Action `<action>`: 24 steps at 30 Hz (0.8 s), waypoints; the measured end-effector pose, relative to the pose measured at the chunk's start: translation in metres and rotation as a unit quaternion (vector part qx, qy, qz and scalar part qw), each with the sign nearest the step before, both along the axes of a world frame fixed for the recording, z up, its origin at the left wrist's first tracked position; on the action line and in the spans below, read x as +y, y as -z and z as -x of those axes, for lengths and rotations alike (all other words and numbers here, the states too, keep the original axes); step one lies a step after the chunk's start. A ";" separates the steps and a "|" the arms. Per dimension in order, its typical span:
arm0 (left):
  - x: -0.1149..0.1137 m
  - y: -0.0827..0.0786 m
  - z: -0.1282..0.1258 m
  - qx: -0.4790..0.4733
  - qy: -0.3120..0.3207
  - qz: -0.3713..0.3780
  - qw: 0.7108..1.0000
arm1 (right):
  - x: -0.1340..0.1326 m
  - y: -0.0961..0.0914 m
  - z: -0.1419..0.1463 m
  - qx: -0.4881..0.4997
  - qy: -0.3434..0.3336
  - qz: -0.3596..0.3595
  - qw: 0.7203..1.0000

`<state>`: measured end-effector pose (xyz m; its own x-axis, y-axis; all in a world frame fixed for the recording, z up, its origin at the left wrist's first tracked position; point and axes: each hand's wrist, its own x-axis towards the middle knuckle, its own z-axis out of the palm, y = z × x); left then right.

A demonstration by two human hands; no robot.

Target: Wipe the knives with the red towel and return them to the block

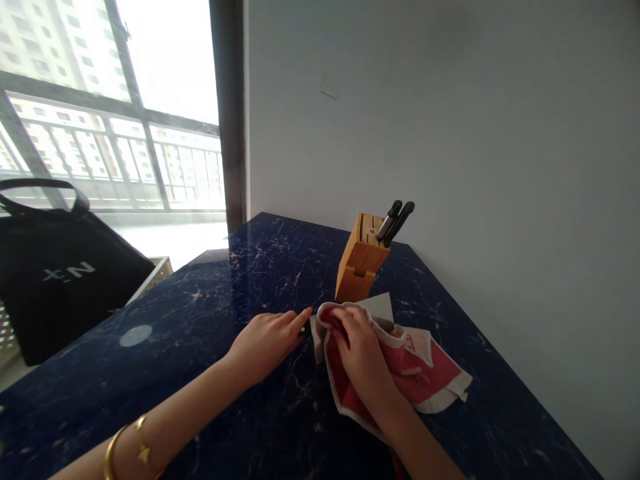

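Wearing gold bracelets (143, 455), the left arm reaches over the desk (215, 427). The left hand (267, 343) is closed around a black handle (303, 329), index finger laid forward along it; the lower fingers are largely hidden. The right hand (361, 343) is curled onto a red cloth (443, 367) with white edging, gripping a fold of it; the thumb is partly concealed.

The handle appears to belong to a broad knife, its pale flat blade (381, 307) showing on either side of the cloth, low over the desk. Whether it touches the surface cannot be determined.

Handling assessment: the knife should be stiff and moderately heavy towards the blade, possibly slippery if damp. The handle is the proper hold; the edge is not visible and warrants caution. The cloth is judged light and soft, best held bunched in several layers.

Just behind stands a wooden knife block (353, 268) with two black-handled tools (399, 225) inserted. Farther left is a black bag (60, 287); beyond it, a window (173, 127).
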<state>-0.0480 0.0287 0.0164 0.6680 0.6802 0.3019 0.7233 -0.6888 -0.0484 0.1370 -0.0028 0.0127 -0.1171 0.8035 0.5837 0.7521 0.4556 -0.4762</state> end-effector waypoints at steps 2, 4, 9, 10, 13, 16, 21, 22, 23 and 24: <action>0.000 0.001 0.001 -0.001 0.001 -0.003 1.000 | 0.006 -0.001 -0.013 -0.001 0.020 -0.013 1.000; 0.000 0.001 0.001 -0.002 0.000 -0.001 1.000 | 0.012 -0.001 -0.030 0.004 0.054 -0.024 0.998; 0.001 0.001 0.002 -0.001 0.000 -0.007 1.000 | 0.016 0.000 -0.048 0.026 0.117 -0.030 0.992; 0.001 0.001 0.002 0.000 -0.001 -0.009 1.000 | 0.015 0.000 -0.046 0.024 0.106 -0.028 0.994; 0.001 0.000 0.003 0.004 -0.001 -0.012 1.000 | 0.011 0.000 -0.033 0.006 0.055 -0.025 0.998; 0.002 -0.002 0.004 0.007 0.001 -0.013 1.000 | 0.012 0.000 -0.032 -0.002 0.052 -0.032 0.998; 0.004 -0.002 0.005 0.002 0.004 -0.009 1.000 | 0.022 0.002 -0.065 0.011 0.146 -0.052 0.988; 0.004 -0.001 0.005 0.001 0.004 -0.011 1.000 | 0.023 0.002 -0.071 0.011 0.160 -0.051 0.986; 0.004 -0.001 0.006 0.001 0.004 -0.014 1.000 | 0.024 0.002 -0.077 0.012 0.171 -0.048 0.984; 0.004 -0.001 0.006 0.001 0.004 -0.017 1.000 | 0.024 0.002 -0.081 0.013 0.179 -0.044 0.983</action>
